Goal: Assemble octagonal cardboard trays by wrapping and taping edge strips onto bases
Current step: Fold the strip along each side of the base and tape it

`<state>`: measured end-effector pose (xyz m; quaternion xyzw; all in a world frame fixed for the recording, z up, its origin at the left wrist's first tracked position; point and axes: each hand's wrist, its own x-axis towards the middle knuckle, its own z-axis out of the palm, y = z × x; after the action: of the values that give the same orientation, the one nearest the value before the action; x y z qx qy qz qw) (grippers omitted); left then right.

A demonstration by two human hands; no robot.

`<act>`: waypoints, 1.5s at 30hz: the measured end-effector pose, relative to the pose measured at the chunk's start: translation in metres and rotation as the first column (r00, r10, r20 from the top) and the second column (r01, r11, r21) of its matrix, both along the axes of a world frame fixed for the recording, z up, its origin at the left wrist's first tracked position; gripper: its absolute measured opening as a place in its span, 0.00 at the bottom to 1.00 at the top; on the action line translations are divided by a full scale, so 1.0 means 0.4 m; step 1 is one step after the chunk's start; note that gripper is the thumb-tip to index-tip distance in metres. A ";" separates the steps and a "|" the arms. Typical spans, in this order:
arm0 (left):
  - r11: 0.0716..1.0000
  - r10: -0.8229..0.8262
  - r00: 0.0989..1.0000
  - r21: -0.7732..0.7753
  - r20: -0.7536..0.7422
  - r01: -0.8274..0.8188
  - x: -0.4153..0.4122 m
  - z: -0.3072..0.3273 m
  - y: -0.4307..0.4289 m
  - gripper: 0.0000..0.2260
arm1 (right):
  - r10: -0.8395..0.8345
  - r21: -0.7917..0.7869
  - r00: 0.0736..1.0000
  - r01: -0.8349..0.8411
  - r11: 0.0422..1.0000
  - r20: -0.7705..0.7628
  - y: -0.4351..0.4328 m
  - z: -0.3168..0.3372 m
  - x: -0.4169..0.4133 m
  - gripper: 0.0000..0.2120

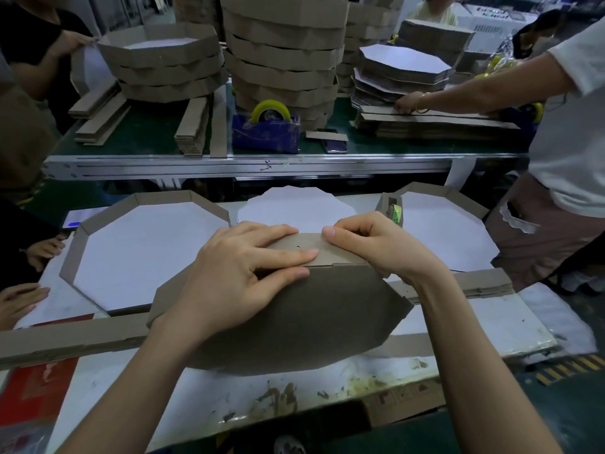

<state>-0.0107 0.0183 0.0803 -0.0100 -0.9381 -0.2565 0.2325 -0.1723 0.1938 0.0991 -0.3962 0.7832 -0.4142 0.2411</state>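
Brown cardboard edge strip (pixel 314 249) pinched in your right grip (pixel 370 247): thumb on front face, fingers curled behind. Left grip (pixel 242 273) flat, fingers straight, pressing strip onto far edge of base (pixel 294 322). Base tilted up, brown side toward you, mid-bench (pixel 474 326). Step, likely: wrapping, early. Next move calls for holding the fold tight, then taping; tape roll (pixel 396 213) just beyond right grip.

We see a phone (pixel 335 146) lying on the green conveyor (pixel 147 132), a person in a white shirt (pixel 569 126) at right, and yellow-black floor stripes (pixel 569 368) beside our stained white bench (pixel 131 388).
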 end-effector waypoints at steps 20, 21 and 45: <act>0.998 0.036 0.999 0.055 0.040 -0.039 -0.061 0.012 -0.020 0.16 | -0.900 0.456 0.427 0.787 0.417 0.085 0.062 -0.427 -0.478 0.21; 0.997 0.043 0.998 0.057 0.048 -0.046 -0.061 0.012 -0.019 0.16 | -0.899 0.437 0.422 0.790 0.429 0.119 0.061 -0.429 -0.484 0.20; 0.990 0.109 0.993 0.087 0.050 -0.113 -0.079 0.004 -0.019 0.16 | -0.768 -0.021 0.224 0.964 0.265 0.600 0.100 -0.550 -0.354 0.13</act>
<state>-0.0422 0.0105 0.0819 0.0587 -0.9297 -0.2853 0.2253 -0.3138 0.2336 -0.1210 0.2021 0.6775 -0.7048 0.0582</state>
